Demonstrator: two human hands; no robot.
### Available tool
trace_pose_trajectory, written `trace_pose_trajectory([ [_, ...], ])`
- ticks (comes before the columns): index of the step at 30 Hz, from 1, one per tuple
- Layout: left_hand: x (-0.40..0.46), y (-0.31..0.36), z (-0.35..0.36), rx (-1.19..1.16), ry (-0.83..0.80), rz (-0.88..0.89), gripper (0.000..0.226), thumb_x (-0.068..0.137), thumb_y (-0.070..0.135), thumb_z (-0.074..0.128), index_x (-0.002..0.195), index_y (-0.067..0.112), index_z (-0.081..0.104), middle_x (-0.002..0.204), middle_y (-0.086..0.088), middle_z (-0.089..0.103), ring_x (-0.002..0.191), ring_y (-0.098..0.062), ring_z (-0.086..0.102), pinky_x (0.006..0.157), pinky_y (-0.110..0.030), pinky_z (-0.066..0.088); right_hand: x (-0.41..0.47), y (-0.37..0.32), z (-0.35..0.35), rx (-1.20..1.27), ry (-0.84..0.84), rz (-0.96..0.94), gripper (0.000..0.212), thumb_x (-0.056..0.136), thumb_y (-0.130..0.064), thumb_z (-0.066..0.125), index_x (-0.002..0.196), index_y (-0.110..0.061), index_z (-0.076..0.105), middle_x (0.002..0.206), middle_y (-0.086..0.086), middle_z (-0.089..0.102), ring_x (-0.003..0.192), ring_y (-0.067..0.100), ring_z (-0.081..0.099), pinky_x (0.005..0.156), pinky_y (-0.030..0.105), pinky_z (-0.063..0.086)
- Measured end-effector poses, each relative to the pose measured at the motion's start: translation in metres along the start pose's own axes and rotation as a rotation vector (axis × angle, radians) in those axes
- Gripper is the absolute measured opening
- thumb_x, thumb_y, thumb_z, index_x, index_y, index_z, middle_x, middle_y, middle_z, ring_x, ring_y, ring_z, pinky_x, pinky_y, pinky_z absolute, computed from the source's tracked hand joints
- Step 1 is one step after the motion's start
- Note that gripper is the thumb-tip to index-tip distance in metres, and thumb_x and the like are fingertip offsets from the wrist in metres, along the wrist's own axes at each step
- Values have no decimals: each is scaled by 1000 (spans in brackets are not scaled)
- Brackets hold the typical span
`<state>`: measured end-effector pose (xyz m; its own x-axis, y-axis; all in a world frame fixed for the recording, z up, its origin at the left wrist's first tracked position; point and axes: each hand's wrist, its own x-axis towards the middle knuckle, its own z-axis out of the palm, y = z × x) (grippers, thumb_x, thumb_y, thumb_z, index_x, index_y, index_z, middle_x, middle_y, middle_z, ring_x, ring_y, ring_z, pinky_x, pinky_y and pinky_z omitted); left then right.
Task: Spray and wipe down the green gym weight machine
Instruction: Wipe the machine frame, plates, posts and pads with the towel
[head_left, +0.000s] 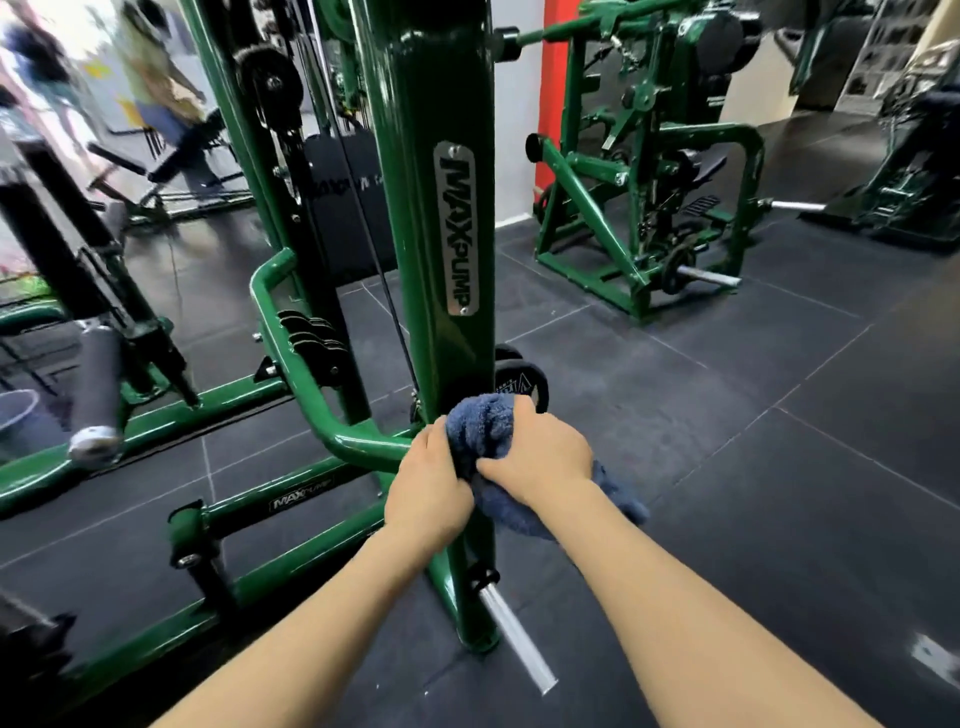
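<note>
Our fingers (514, 410) on both hands grip the blue towel (485, 423), bunched against the green upright post (431, 218). We judge wiping is midway, probably; frame beyond our fingers remains. No spray bottle shows.

A silver oval metal nameplate (456, 228) on the tall green steel upright post (415, 156) reads "MAXPUMP" vertically. A smaller plate (301, 500) on the low green base bar (244, 512) reads "MAXPUMP".
</note>
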<state>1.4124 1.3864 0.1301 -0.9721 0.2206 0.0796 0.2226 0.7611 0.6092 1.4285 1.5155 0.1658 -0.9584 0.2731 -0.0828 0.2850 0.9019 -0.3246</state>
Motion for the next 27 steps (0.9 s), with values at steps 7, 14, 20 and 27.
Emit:
trace_pose_trajectory([
  [7,-36,36,-17,234,-413,-152,24,85,7,45,103,6,61,111,-14,67,101,-32,62,75,-30,45,-68,18,2,-320,-6,-40,77,84,-43,63,144,-19,20,129,12,46,116,28,48,88,37,42],
  [14,-44,32,-36,91,-404,-137,25,85,14,45,109,12,52,116,-11,64,107,-30,59,81,-30,44,-46,1,9,-468,16,6,57,86,-26,60,136,-14,35,124,14,57,111,33,54,90,40,40],
  [20,-27,28,-40,37,-348,-147,46,92,18,45,137,11,40,136,-11,53,123,-29,51,95,-32,42,-23,-19,16,-558,7,22,54,92,-19,50,139,-3,28,133,27,48,120,42,47,98,47,41],
  [27,0,18,-38,-16,-262,-176,33,94,15,39,126,11,45,129,-12,57,116,-31,54,92,-34,43,14,-32,19,-491,13,22,75,86,-42,60,140,0,30,128,20,55,113,36,54,94,43,43],
])
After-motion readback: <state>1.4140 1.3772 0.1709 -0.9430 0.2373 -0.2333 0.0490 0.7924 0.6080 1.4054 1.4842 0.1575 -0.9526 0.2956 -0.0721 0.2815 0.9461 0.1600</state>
